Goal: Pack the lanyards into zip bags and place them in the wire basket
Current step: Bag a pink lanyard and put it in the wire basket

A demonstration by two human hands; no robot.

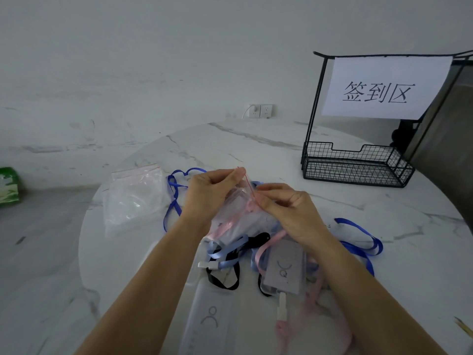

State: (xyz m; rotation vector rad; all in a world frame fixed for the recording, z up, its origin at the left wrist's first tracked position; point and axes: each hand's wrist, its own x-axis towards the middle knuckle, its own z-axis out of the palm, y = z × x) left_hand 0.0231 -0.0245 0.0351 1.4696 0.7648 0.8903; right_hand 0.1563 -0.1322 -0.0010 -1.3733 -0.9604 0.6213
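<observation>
On the floor at far left lies a green printed packet (9, 187). On the left of the round white marble table (422, 252) sits a loose stack of clear plastic zip bags with red seal strips (133, 198), probably kept there within reach as spares. Just beside it a royal-blue ribbon lanyard (174, 190) loops across the marble.

The left hand (210, 193) pinches the far end of the red seal on a clear zip bag holding a pink lanyard and card sleeve (238, 216). The right hand (289, 208) pinches the same seal at its nearer end, fingers curled. The bag is lifted off the table, likely so the strip stretches taut for pressing shut. This looks like the sealing step.

Near, under the wrists, a heap of unpacked pale-blue, black and pink ribbon lanyards (230, 254) waits.

At far right, well apart, stands the black wire basket (355, 167), with a white paper sign (384, 88) hung on its tall frame.
</observation>
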